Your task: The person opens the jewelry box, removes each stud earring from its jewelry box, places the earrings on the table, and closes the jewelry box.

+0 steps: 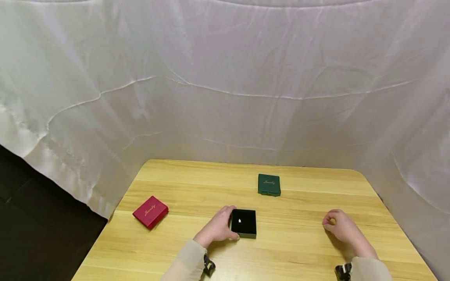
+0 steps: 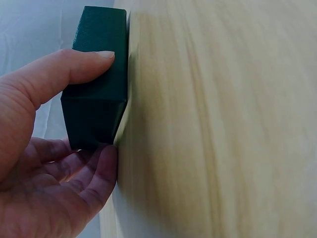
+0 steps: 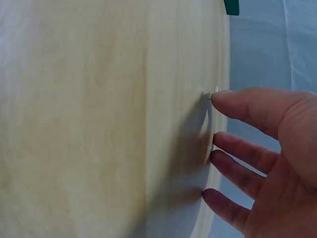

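"What's there, starting from the left?"

"On my monitor, a red box (image 1: 151, 212) sits askew on the worktop (image 1: 197, 177). Next I see the left hand (image 1: 219, 225) grasping an open box (image 1: 248, 226), thumb on its near wall, fingers reaching its far left corner, forearm slanting in from the near side."

"And inside it?"

"A tiny star-shaped piece (image 1: 240, 221) on black lining. Behind, slightly right, lies a green lid (image 1: 269, 183)."

"The right hand (image 1: 342, 227)?"

"Well apart, low at the right, thumb and forefinger ringed, pinching a small shiny piece (image 3: 216, 89) I can't identify; the other fingers spread."
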A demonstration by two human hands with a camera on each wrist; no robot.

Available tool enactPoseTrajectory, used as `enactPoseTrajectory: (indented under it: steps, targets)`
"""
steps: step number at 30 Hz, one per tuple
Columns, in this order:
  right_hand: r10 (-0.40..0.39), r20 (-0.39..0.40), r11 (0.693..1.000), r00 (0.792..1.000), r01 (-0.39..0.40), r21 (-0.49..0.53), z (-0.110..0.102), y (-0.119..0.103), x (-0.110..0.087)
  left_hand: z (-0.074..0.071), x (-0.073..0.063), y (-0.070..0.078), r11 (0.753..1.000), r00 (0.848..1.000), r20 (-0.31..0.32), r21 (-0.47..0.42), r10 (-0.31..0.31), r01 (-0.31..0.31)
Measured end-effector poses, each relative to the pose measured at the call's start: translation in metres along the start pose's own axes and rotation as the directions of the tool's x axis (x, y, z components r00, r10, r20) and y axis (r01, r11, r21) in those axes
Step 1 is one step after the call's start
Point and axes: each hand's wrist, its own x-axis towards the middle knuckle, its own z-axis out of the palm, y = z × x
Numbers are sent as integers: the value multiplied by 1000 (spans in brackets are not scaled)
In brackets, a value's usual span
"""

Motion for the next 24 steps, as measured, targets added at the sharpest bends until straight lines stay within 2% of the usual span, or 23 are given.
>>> enactPoseTrajectory:
  steps: [8,15,20,24]
  targets:
    - [8,6,1000,1000,-8,8,-2,2,1,0,0,0,1000,1000,-2,-10,-4,4]
    - [65,20,992,998,-66,105,-12,-1,-1,1,2,-3,1000,1000,-1,-9,-8,8]
    - [71,-37,989,997,-66,130,-14,-9,-1,3,3,-4,1000,1000,0,-6,-9,9]
    - [50,-99,988,994,-34,153,-9,-30,1,3,3,-5,1000,1000,-3,-5,-7,7]
